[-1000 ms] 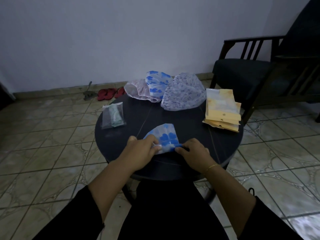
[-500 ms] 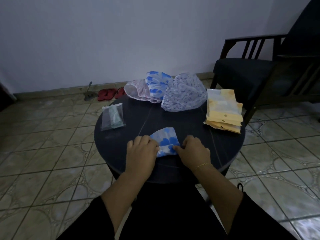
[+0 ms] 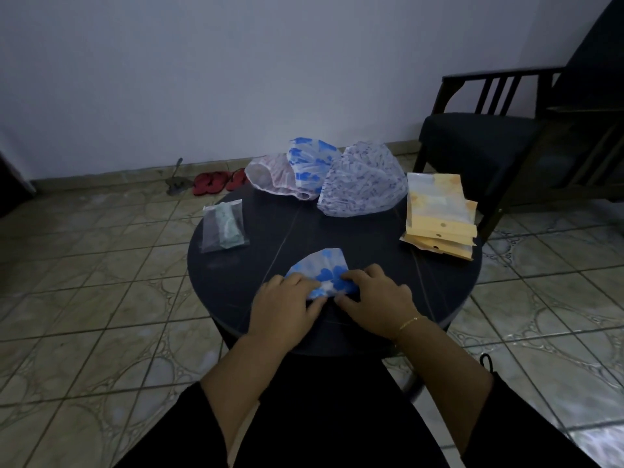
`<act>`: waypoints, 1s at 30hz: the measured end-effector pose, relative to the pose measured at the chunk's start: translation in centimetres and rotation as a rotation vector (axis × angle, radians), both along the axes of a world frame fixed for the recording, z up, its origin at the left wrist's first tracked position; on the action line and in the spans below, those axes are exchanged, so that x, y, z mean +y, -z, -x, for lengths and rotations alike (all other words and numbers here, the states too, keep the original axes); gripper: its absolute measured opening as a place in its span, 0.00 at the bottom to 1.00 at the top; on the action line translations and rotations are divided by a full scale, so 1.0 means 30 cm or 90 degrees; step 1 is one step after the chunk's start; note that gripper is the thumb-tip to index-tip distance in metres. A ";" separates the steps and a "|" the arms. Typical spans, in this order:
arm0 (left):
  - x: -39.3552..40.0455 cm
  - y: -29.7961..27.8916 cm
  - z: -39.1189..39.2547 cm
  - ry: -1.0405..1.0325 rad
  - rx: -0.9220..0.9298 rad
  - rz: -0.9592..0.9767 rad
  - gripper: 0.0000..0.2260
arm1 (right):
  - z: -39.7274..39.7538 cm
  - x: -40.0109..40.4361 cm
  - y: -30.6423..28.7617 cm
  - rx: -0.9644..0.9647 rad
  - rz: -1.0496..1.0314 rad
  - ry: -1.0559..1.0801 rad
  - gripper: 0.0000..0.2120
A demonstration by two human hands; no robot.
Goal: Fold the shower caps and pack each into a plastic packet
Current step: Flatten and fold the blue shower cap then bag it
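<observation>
Under both hands — folded cap, white, blue-flowered, fan-shaped

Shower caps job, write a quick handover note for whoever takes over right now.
Left hand and right hand: both press on the blue-flowered cap, partly folded, at the near edge of the round table.
Three unfolded caps lie piled at the far edge.
Empty yellow packets are stacked on the right.
Done: one clear packet on the left appears to hold a cap.
Left: finish this fold, pack it, then fold and pack the other three.
</observation>
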State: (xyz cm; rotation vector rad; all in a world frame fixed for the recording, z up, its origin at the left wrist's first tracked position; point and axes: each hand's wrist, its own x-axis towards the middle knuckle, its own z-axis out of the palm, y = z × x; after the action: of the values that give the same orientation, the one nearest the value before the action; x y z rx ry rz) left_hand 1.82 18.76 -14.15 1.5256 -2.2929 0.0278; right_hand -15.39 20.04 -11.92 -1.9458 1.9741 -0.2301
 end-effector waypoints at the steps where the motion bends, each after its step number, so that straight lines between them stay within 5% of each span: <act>1: -0.004 -0.007 -0.004 0.002 0.013 -0.004 0.17 | 0.000 -0.002 -0.005 0.000 -0.013 -0.004 0.25; 9: 0.024 -0.088 -0.014 -0.038 -0.019 -0.032 0.15 | 0.034 0.002 -0.007 -0.153 -0.015 0.022 0.13; 16: 0.004 -0.075 -0.018 -0.081 -0.031 -0.058 0.13 | 0.027 -0.028 0.014 -0.279 -0.005 0.133 0.24; 25: -0.004 -0.016 0.033 -0.115 -0.011 -0.004 0.09 | -0.016 -0.022 0.018 -0.232 0.069 0.171 0.05; 30: -0.004 0.000 0.022 -0.090 -0.013 0.020 0.13 | -0.014 -0.010 0.007 -0.169 0.030 0.115 0.11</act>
State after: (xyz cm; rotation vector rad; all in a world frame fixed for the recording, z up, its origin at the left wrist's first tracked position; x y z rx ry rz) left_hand 1.16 18.64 -14.13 1.6761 -2.1853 0.1183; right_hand -14.97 19.75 -12.12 -1.6644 1.9794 -0.5550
